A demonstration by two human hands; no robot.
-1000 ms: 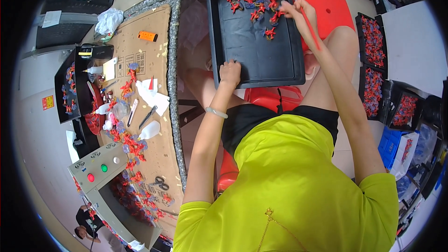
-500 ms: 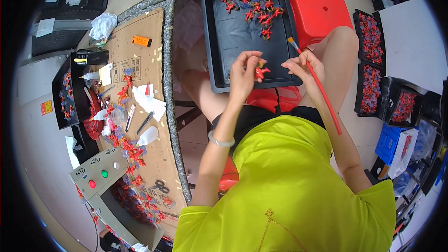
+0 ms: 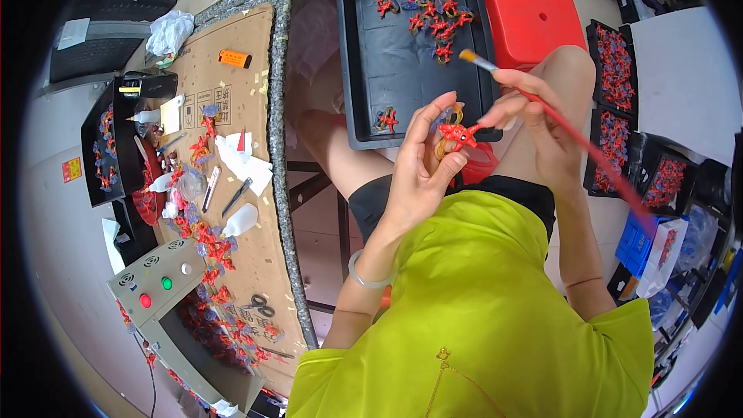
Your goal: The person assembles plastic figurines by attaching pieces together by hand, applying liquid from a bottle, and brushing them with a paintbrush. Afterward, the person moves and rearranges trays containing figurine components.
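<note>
My left hand (image 3: 416,182) is closed around a small red toy figure (image 3: 458,136) with a white eye and translucent purple and yellowish parts. My right hand (image 3: 546,131) grips a red-handled paintbrush (image 3: 590,151), its tan bristles pointing away from me at the upper left. The right fingertips reach to the figure's side; whether they touch it I cannot tell. Below both hands lies a black tray (image 3: 379,77) on my lap. Several similar red figures (image 3: 441,27) are grouped at its far end, and one figure (image 3: 389,119) sits in its near left corner.
On the left, a cardboard-covered table (image 3: 251,101) holds an orange box (image 3: 234,59), white bottle (image 3: 241,220), scissors (image 3: 261,306) and more figures. A grey machine (image 3: 155,279) stands at its near end. A red stool (image 3: 534,19) is beyond the tray; filled trays (image 3: 615,66) line the right.
My left hand has brought the figure nearer me and turned it. The right hand has come in beside it, swinging the brush. A figure in the tray's near left corner is now uncovered.
</note>
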